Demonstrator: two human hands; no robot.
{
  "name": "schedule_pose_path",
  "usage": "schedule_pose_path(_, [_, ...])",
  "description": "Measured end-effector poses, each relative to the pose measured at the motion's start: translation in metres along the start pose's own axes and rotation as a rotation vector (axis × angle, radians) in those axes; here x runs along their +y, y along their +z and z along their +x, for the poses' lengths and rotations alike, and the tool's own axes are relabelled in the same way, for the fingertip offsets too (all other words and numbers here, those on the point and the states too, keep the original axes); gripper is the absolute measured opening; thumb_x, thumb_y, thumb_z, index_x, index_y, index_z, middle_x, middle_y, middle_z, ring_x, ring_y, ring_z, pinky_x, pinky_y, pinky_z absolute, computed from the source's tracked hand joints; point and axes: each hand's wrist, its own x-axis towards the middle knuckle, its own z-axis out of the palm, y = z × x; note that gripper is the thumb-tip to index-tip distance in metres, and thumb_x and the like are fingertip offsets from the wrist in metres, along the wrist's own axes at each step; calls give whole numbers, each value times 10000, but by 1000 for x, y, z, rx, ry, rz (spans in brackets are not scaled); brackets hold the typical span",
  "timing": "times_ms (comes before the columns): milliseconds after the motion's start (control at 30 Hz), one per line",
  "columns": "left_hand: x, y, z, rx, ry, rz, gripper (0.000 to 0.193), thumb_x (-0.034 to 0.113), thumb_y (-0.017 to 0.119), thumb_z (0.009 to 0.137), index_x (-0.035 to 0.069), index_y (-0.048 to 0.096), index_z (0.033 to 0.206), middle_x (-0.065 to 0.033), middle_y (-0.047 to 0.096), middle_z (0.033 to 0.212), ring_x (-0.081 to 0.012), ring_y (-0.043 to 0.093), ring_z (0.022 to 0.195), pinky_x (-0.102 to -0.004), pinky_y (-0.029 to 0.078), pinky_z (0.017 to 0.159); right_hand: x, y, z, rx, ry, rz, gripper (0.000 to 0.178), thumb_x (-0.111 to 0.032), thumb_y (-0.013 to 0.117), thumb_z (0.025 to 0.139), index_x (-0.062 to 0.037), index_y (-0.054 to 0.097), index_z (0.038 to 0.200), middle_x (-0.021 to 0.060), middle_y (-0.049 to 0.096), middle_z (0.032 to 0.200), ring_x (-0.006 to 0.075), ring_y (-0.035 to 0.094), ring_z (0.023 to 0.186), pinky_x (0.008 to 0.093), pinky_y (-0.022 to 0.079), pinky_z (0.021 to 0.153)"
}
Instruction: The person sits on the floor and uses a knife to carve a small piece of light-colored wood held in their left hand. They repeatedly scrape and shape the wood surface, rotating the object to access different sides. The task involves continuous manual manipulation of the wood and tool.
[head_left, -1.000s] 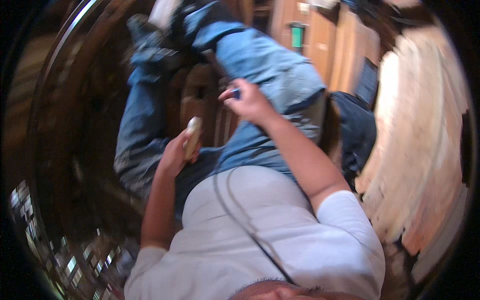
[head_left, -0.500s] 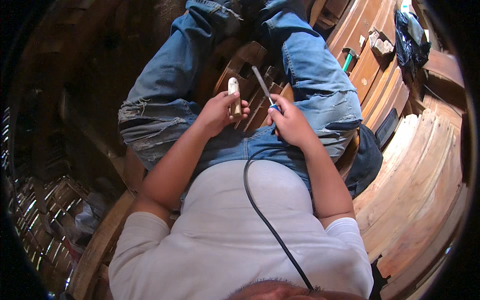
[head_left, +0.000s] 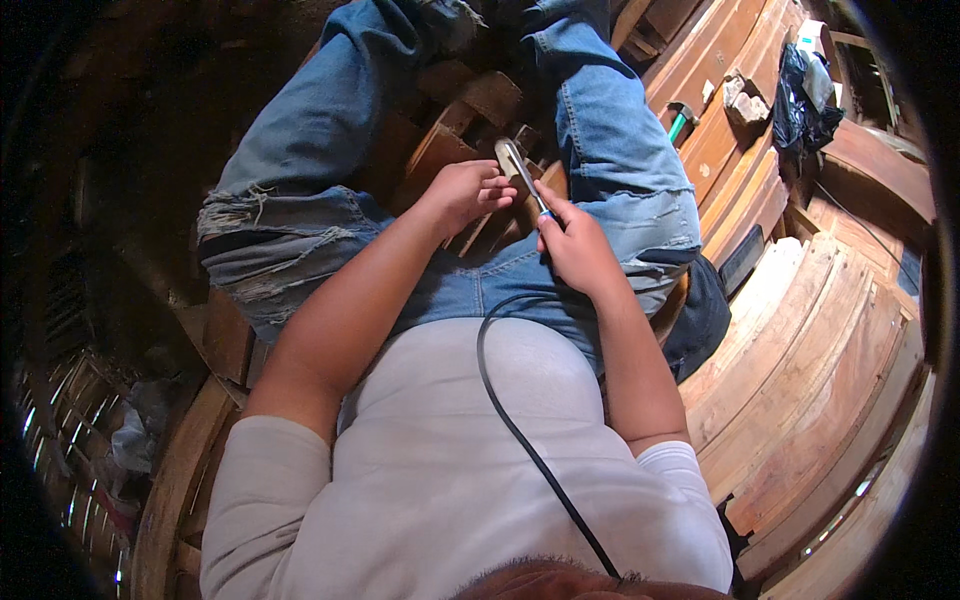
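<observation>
My left hand [head_left: 468, 195] is closed round a small pale wooden piece [head_left: 502, 152] with a rounded end, held out between my knees. Its fingers hide the lower part of the piece. In my right hand [head_left: 577, 240] is a slim grey metal file [head_left: 524, 178] with a blue handle, gripped near the handle with the thumb along it. The file slants up and left, its far end lying across the wooden piece. The two hands are close together but apart.
Wood offcuts [head_left: 490, 98] lie below my hands, between my jeans-clad legs. To the right are stacked boards [head_left: 800, 340], a green-handled hammer [head_left: 682, 122], a pale block [head_left: 745, 102] and a black plastic bag [head_left: 800, 110]. A black cable [head_left: 520, 440] runs down my shirt.
My left hand has brought the wooden piece right and farther out, turning it. The file now lies across it, where before they were apart. The whole view has shifted slightly.
</observation>
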Motion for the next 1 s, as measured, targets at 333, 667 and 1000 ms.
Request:
schedule_pose_path(333, [-9,-5,26,13,-126,1,382,208,470,1020,-25,466,1322,-198,657,1156,-266,700,948,-404,613,869,17,-11,6,-72,81,70,483,-148,505,1037,-175,508,1519,2,563,672,104,506,499,301,441,478])
schedule_pose_path(667, [-26,41,60,199,-50,230,448,402,586,1035,-29,613,1156,-131,736,956,-213,735,749,-348,611,624,24,-59,8,29,63,400,506,-155,499,1055,-123,433,1555,-6,555,700,79,496,467,258,416,426])
schedule_pose_path(1000, [-33,31,50,230,49,425,349,341,566,1038,0,626,1083,-83,698,913,-203,704,761,-339,596,677,24,-57,8,45,21,316,512,-148,511,1041,-132,453,1549,-21,527,691,58,463,469,256,407,451])
